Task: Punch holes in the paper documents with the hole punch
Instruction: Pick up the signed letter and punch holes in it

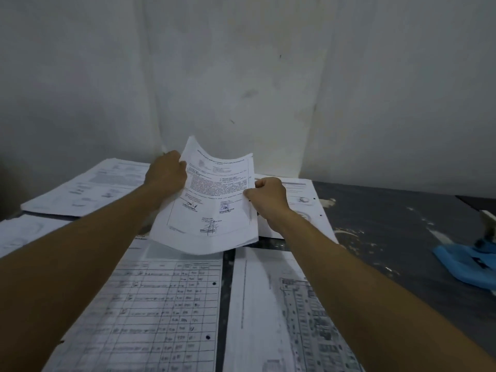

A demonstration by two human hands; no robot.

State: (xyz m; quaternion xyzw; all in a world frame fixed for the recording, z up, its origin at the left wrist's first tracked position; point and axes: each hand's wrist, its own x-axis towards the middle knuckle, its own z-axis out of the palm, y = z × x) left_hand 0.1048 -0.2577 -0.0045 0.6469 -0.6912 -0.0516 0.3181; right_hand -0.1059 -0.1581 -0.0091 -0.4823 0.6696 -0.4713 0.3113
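A thin sheaf of printed pages with signatures and stamps (212,200) hangs in the air above the table, bowed in the middle. My left hand (167,171) grips its left edge and my right hand (268,196) pinches its right edge. The blue hole punch (472,261) lies on the dark table at the far right, well away from both hands and partly cut off by the frame.
Paper stacks cover the table: a tabular form with punched holes (166,304) in front, a drawing sheet (281,304) beside it, a pile at back left (88,186), a punched sheet (306,202) behind my right hand. Bare dark tabletop (389,216) lies right. A white wall (241,76) stands behind.
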